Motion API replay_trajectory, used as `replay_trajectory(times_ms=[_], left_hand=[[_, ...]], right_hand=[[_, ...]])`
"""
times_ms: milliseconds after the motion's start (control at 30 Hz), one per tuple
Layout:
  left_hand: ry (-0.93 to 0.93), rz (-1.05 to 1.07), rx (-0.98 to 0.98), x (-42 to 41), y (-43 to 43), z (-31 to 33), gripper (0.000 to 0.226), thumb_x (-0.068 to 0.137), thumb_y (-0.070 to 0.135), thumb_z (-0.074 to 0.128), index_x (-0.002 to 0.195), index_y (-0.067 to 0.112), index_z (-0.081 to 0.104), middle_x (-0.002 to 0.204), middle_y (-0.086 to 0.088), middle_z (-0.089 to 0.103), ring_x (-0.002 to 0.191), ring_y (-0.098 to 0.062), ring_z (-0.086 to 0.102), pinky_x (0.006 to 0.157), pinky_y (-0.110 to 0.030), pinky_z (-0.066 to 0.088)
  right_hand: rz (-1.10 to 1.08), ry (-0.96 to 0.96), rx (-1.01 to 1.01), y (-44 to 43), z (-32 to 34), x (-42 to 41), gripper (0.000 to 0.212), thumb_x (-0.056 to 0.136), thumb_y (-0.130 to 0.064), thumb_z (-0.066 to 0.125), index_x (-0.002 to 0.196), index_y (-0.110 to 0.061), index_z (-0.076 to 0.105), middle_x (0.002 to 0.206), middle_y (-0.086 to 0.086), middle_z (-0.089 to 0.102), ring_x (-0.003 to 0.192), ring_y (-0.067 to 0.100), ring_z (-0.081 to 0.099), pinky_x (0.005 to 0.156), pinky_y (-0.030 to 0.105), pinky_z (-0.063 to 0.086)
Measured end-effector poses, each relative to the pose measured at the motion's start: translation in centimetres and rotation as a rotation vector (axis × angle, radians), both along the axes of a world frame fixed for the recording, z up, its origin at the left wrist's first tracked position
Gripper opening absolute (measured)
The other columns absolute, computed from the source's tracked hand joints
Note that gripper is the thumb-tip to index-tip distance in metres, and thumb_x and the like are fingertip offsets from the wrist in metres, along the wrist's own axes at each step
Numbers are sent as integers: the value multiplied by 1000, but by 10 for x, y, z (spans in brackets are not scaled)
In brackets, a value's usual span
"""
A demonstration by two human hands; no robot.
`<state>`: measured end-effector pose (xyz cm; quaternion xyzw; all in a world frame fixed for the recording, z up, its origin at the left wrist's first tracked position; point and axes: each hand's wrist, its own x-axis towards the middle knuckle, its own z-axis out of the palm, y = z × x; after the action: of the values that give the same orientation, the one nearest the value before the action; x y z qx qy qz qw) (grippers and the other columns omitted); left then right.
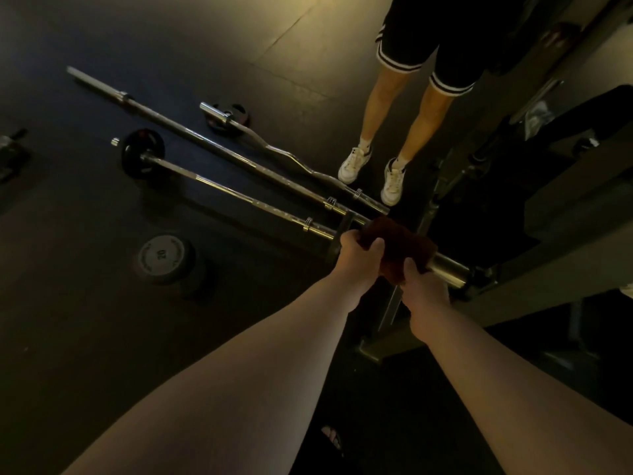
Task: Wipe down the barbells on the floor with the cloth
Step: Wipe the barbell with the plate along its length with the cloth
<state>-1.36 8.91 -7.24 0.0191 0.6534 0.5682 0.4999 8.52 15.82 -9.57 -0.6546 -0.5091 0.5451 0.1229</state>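
Observation:
Three chrome bars lie side by side on the dark gym floor. The nearest barbell point(239, 196) carries a black plate point(142, 154) at its far end. A long bare barbell point(191, 133) lies behind it, and a curl bar point(284, 154) beyond that. A dark brown cloth point(400, 246) is wrapped over the near sleeve of the nearest barbell. My left hand point(359, 258) grips the cloth's left part. My right hand point(423, 289) grips its lower right edge, beside the bare sleeve end point(448, 269).
Another person in black shorts and white sneakers point(373, 173) stands just past the bars' near ends. A grey 20 plate point(164, 258) lies on the floor at left. A small plate point(227, 118) sits under the curl bar's far end. A rack frame point(548, 234) fills the right.

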Motion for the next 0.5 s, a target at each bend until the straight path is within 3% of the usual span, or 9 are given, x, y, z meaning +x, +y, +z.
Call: replay_trajectory(times_ms=[100, 200, 300, 400, 500], left_hand=[[82, -15, -74, -3, 0, -3, 47, 102, 34, 56, 143, 25, 35, 129, -5, 56, 96, -16, 65, 61, -18, 52], [75, -74, -79, -5, -8, 3, 39, 100, 32, 59, 135, 20, 47, 115, -4, 63, 97, -17, 68, 74, -27, 58], [17, -73, -55, -16, -28, 18, 31, 100, 32, 59, 129, 23, 54, 113, -3, 65, 96, -17, 70, 75, -29, 61], [-8, -36, -51, -36, -59, 37, 27, 101, 30, 57, 128, 26, 55, 115, -3, 65, 98, -17, 70, 73, -29, 60], [-9, -13, -60, -59, -98, 64, 28, 102, 29, 51, 130, 31, 55, 115, -2, 63, 101, -17, 65, 74, -30, 56]], right_hand=[[39, 21, 46, -6, 6, -4, 30, 104, -38, 51, 126, -20, 60, 107, 5, 64, 95, 21, 61, 71, 31, 45], [56, 105, 54, -16, 22, -5, 17, 103, -28, 52, 115, -21, 62, 100, 2, 65, 86, 14, 61, 60, 24, 39], [44, 231, -21, -31, 37, -11, 22, 100, -21, 56, 122, -23, 62, 110, 1, 69, 94, 12, 66, 67, 23, 48], [-10, 391, -256, -49, 54, -27, 29, 99, -16, 57, 127, -22, 58, 118, 10, 71, 106, 25, 71, 75, 37, 59], [59, 461, -485, -77, 78, -55, 25, 102, -32, 54, 124, -20, 61, 110, 17, 76, 109, 34, 70, 88, 46, 56]])
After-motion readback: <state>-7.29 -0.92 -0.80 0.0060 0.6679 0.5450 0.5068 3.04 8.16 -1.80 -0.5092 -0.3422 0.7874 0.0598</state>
